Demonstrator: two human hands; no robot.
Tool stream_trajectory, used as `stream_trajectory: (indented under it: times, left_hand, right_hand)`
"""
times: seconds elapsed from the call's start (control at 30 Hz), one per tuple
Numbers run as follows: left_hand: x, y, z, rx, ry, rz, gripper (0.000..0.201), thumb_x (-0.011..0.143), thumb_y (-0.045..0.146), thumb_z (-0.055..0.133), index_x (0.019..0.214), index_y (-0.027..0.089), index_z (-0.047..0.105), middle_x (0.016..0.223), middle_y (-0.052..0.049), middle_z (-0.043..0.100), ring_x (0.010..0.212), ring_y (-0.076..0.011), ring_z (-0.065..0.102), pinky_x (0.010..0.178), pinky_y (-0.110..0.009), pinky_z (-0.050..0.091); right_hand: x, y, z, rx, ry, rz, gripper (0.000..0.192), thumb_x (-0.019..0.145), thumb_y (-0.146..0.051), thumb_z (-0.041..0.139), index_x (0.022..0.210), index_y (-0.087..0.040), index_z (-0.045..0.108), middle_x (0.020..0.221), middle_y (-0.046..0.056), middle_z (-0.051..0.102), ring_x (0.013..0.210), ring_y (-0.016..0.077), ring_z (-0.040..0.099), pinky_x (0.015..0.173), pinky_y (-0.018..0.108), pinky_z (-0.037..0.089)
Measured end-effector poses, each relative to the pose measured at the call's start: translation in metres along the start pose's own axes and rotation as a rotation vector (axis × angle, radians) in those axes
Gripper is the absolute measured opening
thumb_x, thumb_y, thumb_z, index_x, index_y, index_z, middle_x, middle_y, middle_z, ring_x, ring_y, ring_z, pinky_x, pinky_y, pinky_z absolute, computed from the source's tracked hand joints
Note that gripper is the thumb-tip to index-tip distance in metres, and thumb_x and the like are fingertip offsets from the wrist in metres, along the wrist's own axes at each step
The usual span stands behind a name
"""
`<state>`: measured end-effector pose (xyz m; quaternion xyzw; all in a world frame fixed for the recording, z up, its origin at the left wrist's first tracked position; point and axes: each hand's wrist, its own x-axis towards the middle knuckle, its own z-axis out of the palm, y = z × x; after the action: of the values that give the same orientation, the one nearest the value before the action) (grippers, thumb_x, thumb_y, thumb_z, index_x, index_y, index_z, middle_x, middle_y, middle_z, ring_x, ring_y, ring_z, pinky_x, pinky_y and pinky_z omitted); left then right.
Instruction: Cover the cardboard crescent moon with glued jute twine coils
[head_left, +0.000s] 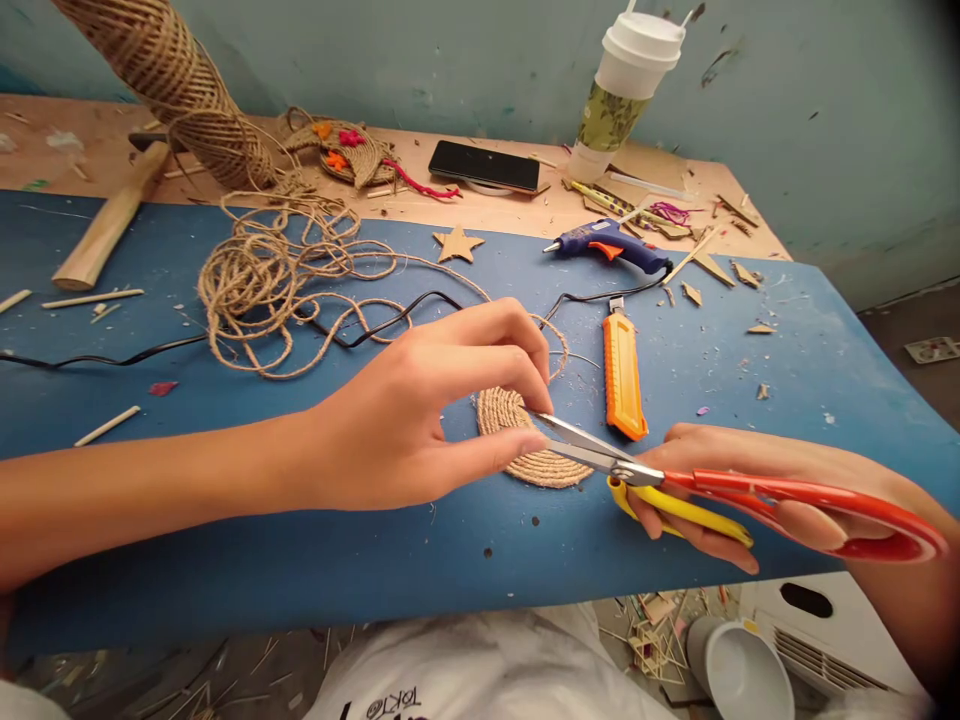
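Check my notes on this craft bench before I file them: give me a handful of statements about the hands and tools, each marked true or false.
1. The right hand holds scissors with red and yellow handles. True.
2. The left hand grips the glue gun. False: the gun lies apart at the back of the blue mat; the left fingers pinch at the jute coil.
3. The scissor blades point at the coil. True.
4. The orange knife lies left of the coil. False: it lies to its right.
5. The phone lies on the blue mat. False: it lies on the wooden top behind.
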<state>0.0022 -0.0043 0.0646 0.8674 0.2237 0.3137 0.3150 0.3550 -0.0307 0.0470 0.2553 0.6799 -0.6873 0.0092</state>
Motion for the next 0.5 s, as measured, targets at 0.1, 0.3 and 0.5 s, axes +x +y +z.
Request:
stream_trajectory:
  times: [0.1,0.3,0.5]
  left_hand:
    - [0.002,0.000,0.004,-0.049,0.051,-0.046,0.011,0.098,0.010,0.074,0.093,0.020,0.073,0.102,-0.004,0.070,0.098,-0.0138,0.070,0.091,-0.027,0.060]
    - [0.002,0.000,0.005,-0.141,0.057,-0.199,0.011,0.095,0.014,0.078,0.085,0.017,0.076,0.098,0.000,0.071,0.089,-0.0106,0.069,0.082,-0.025,0.055]
    - [0.003,0.002,0.002,-0.164,0.033,-0.235,0.011,0.095,0.012,0.075,0.085,0.017,0.075,0.100,0.000,0.072,0.092,-0.0114,0.070,0.083,-0.024,0.056]
  right_hand:
    - [0.005,0.002,0.002,0.164,-0.030,0.069,0.094,0.085,-0.102,0.053,0.121,-0.016,0.068,0.068,-0.001,0.060,0.054,0.0121,0.050,0.056,0.026,0.040]
    - [0.007,0.003,0.006,0.189,-0.015,0.060,0.102,0.075,-0.108,0.052,0.121,-0.018,0.069,0.065,-0.002,0.061,0.052,0.0133,0.053,0.059,0.028,0.042]
    - [0.006,0.014,0.008,0.284,-0.007,0.020,0.095,0.076,-0.101,0.066,0.121,-0.017,0.070,0.066,-0.002,0.062,0.049,0.0112,0.050,0.053,0.025,0.037]
